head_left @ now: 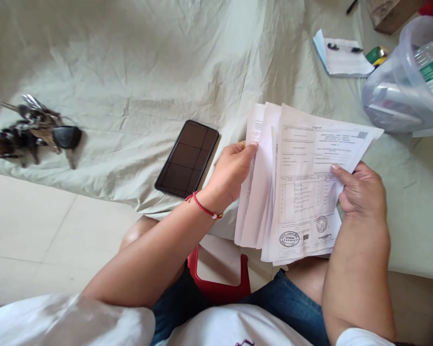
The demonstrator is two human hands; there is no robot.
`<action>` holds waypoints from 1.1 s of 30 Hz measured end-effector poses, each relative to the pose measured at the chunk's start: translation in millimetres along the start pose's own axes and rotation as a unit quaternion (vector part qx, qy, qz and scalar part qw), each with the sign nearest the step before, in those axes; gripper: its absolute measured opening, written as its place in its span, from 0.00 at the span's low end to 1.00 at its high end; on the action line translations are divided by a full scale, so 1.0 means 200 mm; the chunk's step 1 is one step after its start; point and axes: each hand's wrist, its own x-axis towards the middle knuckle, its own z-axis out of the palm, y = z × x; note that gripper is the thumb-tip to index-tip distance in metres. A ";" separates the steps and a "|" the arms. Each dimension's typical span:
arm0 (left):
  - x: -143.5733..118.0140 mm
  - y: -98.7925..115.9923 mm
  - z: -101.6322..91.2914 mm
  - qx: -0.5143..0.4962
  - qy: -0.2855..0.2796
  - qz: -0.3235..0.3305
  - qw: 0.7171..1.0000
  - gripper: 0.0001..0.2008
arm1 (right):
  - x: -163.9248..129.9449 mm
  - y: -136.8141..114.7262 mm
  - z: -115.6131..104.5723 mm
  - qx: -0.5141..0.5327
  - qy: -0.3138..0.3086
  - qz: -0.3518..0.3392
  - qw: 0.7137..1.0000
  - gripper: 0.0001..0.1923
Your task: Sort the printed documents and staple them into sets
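Several printed sheets of paper (310, 202) are held in a loose fan above my lap. The top sheet bears a table of text and round and oval stamps near its lower edge. My left hand (233, 168) pinches the left-hand sheets, thumb on top, with its fingers hidden beneath. On the right side, my right hand (362, 190) grips the stack with its thumb lying across the top sheet. A black smartphone (186, 158) lies face up on the cloth, just left of my left hand, apart from it.
A pale cloth (147, 62) covers the surface ahead. On it lie a bunch of keys (36, 129) at far left, a notepad (346, 62) with a pen, and a tape measure (377, 55). A translucent plastic bin (389, 96) stands at right. Below is a red stool (222, 288).
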 end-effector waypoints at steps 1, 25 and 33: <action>0.00 0.00 0.00 -0.003 -0.005 -0.003 1.000 0.13 | 0.01 0.00 -0.01 0.000 0.002 0.001 1.000 0.30; -0.01 0.01 0.00 0.003 -0.022 -0.015 1.000 0.11 | 0.07 0.03 -0.05 0.007 0.059 -0.060 0.996 0.25; 0.00 0.01 -0.01 -0.005 -0.029 -0.008 1.000 0.10 | 0.07 0.04 -0.06 0.004 0.051 -0.073 0.996 0.27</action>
